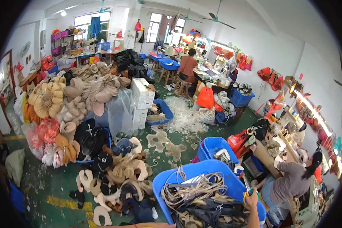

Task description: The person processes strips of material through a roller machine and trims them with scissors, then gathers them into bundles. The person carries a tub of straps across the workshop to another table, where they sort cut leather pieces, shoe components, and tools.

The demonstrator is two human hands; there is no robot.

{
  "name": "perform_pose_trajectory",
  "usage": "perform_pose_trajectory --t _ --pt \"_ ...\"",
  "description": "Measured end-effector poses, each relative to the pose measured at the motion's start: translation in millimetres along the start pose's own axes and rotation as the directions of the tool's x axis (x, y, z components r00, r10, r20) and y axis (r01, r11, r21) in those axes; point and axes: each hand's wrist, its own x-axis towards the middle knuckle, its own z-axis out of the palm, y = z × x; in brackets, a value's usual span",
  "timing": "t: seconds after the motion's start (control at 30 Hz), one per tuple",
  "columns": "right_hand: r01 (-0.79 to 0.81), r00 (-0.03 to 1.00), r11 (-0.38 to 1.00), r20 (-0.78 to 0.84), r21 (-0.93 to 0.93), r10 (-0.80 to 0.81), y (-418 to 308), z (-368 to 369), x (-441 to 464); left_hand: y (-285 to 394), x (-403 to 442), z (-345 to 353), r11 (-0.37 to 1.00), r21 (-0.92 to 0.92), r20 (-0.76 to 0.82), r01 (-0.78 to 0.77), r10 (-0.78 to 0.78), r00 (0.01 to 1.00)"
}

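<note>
My right hand (pixel 251 200) is closed round a pair of scissors (pixel 248 186) with a yellow and green handle, blades pointing up and away. It is above the right side of a large blue tub (pixel 161 185). Inside the tub lie a tangle of beige cords (pixel 193 186) and a heap of dark and tan strips (pixel 212 212). Along the bottom edge, just left of the tub, only a sliver of my left arm and hand (pixel 155 225) shows; its fingers cannot be made out.
Beside the tub on the floor is a pile of curved beige and black pieces (pixel 133 171). Stacked white boxes (pixel 142 95) and clear plastic scraps (pixel 182 116) are farther off. At the right bench a person (pixel 292 182) sits; another person (pixel 188 66) works at the back.
</note>
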Motion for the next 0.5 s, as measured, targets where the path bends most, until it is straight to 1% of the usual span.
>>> perform_pose_trajectory --t 0.03,0.13,0.17,0.27,0.3,0.37,0.4,0.43,0.47,0.5 --pt "-0.056 0.993 0.998 0.108 0.033 0.052 -22.8 9.4 31.5 21.4 16.0 -21.9 1.000 0.008 -0.007 0.002 -0.002 1.000" --pt "-0.080 0.995 0.995 0.063 0.053 0.076 -60.7 47.0 119.5 101.2 55.8 -83.3 1.000 0.031 -0.020 -0.003 0.004 1.000" --pt "-0.053 0.999 0.998 0.006 0.043 0.053 -72.8 55.3 145.6 130.6 65.0 -100.2 1.000 0.022 -0.019 -0.002 0.002 1.000" --pt "-0.044 0.998 0.998 -0.042 0.043 0.046 -105.3 81.6 235.5 217.9 97.2 -148.9 1.000 0.015 -0.019 -0.010 0.010 1.000" --pt "-0.062 0.996 0.996 -0.064 0.058 0.066 -116.9 92.0 268.1 243.9 110.3 -167.5 1.000 0.016 -0.016 -0.015 0.015 1.000" --pt "-0.018 0.994 0.998 -0.111 0.060 0.025 -127.1 128.6 334.5 291.6 138.8 -207.2 1.000 0.016 -0.019 -0.020 0.020 1.000" --pt "0.010 0.993 0.998 -0.122 0.059 -0.003 -135.8 150.2 370.2 314.7 155.0 -229.1 1.000 0.014 -0.023 -0.026 0.026 0.999" --pt "-0.017 0.996 0.995 -0.080 0.099 0.025 -152.4 168.6 406.0 337.6 172.9 -250.8 0.999 0.013 -0.023 -0.033 0.034 0.999" --pt "-0.005 0.995 0.996 -0.094 0.085 0.013 -175.9 186.5 441.8 362.5 192.9 -274.0 0.999 0.012 -0.023 -0.037 0.038 0.999" --pt "0.048 0.995 0.998 -0.092 0.043 -0.044 -192.8 211.5 484.7 389.2 212.2 -296.9 0.999 0.008 -0.021 -0.039 0.039 0.999"
